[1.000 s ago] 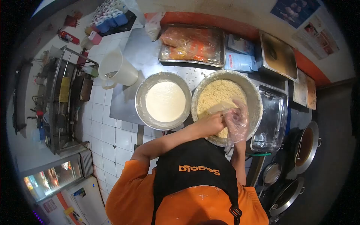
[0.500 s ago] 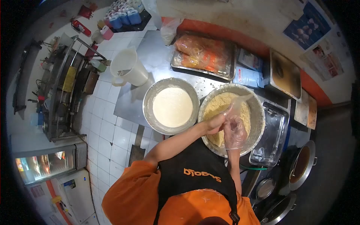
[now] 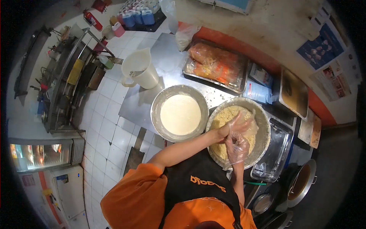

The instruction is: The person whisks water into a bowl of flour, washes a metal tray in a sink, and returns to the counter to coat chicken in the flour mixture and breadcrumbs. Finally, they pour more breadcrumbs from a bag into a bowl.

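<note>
My left hand (image 3: 242,123) reaches over a large metal bowl of pale yellow crumbs (image 3: 264,126), its fingers stretched out inside a loose clear plastic glove (image 3: 253,116). Just below it, my right hand (image 3: 237,148) also wears a clear plastic glove. Its fingers are curled closed at the left wrist, pinching the edge of the left glove; the fingertips are partly hidden. Beside this bowl stands a second metal bowl holding smooth cream-coloured batter (image 3: 180,114).
Behind the bowls lies a metal tray of bagged food (image 3: 217,66). A translucent jug (image 3: 141,70) stands at the left of the steel table (image 3: 131,108). To the right are an empty-looking metal tray (image 3: 272,150) and a pan of brown liquid (image 3: 301,181).
My left hand has pushed further into the plastic glove, and its fingers now spread out. My right hand has stayed close to the left wrist. The camera view has shifted slightly.
</note>
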